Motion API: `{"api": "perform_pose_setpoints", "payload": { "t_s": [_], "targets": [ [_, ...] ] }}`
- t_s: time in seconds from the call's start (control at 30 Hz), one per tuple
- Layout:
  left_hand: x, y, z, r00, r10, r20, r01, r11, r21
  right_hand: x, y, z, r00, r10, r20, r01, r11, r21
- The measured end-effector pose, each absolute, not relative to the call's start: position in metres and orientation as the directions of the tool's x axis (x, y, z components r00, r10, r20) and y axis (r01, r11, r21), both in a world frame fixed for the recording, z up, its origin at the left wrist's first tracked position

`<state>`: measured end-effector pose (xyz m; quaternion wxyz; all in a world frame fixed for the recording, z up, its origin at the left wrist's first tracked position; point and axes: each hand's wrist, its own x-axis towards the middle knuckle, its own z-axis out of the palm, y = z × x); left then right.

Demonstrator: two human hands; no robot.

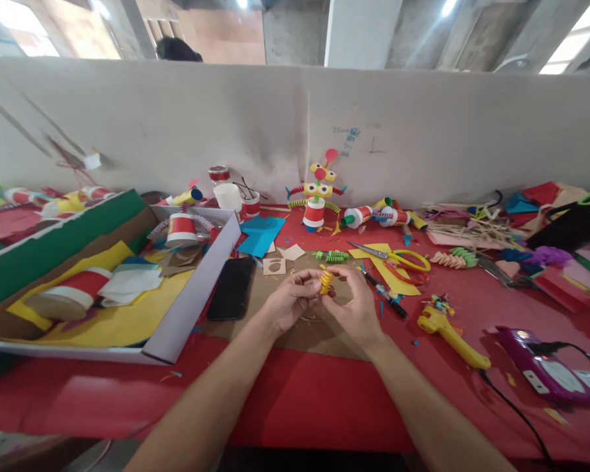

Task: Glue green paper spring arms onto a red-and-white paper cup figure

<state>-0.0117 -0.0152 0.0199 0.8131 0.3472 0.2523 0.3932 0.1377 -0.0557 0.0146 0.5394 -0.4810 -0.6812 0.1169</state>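
Being pinched by the left hand [291, 300] and the right hand [356, 305], both nearly closed, a yellow coil [326, 282] is held above the tabletop [295, 406]; a black phone [230, 288] is seen left of the left hand.

two bare hands [291, 300], bare forearms [221, 383]

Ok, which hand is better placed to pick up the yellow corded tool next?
Probably your right hand: the yellow corded tool lies on that side, farther from your left hand. Both hold the yellow coil, so the right would let go first.
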Motion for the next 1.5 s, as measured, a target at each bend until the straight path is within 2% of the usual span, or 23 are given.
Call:
{"api": "perform_pose_setpoints", "payload": {
  "t_s": [0.27,0.63,0.77,0.9,1.07,1.17,1.27,1.37,1.43,1.5],
  "targets": [
    [-0.012,-0.014,0.018,0.566,0.817,-0.113,-0.431,0.409,0.804,0.140,-0.056,0.016,-0.031,0.688,0.725,0.627,0.579,-0.522],
    [-0.009,-0.015,0.014,0.607,0.782,-0.141,-0.445,0.481,0.756,0.143,-0.057,0.014,-0.064,0.612,0.788,0.648,0.626,-0.433],
    [-0.008,-0.014,0.014,0.602,0.787,-0.135,-0.465,0.483,0.742,0.142,-0.056,0.015,-0.055,0.637,0.769,0.637,0.615,-0.465],
    [-0.008,-0.013,0.013,0.542,0.827,-0.150,-0.448,0.435,0.782,0.140,-0.055,0.013,-0.060,0.687,0.725,0.681,0.559,-0.474],
    [-0.004,-0.018,0.015,0.385,0.915,-0.123,-0.370,0.275,0.887,0.139,-0.056,0.010,-0.121,0.667,0.736,0.831,0.473,-0.292],
    [0.001,-0.023,0.016,0.305,0.949,-0.079,-0.338,0.186,0.923,0.138,-0.057,0.010,-0.142,0.692,0.707,0.874,0.423,-0.238],
    [0.005,-0.027,0.015,0.226,0.972,-0.066,-0.289,0.132,0.948,0.137,-0.056,0.007,-0.136,0.729,0.670,0.877,0.404,-0.261],
    [0.008,-0.028,0.013,0.137,0.990,0.012,-0.136,0.007,0.991,0.136,-0.054,0.003,-0.126,0.756,0.642,0.856,0.410,-0.315],
    [0.007,-0.028,0.012,0.133,0.990,0.035,-0.102,-0.021,0.995,0.135,-0.055,0.002,-0.091,0.771,0.630,0.822,0.415,-0.390],
    [0.004,-0.026,0.013,0.199,0.980,-0.013,-0.181,0.050,0.982,0.135,-0.055,0.003,-0.007,0.800,0.600,0.751,0.400,-0.525]
  ]
}}
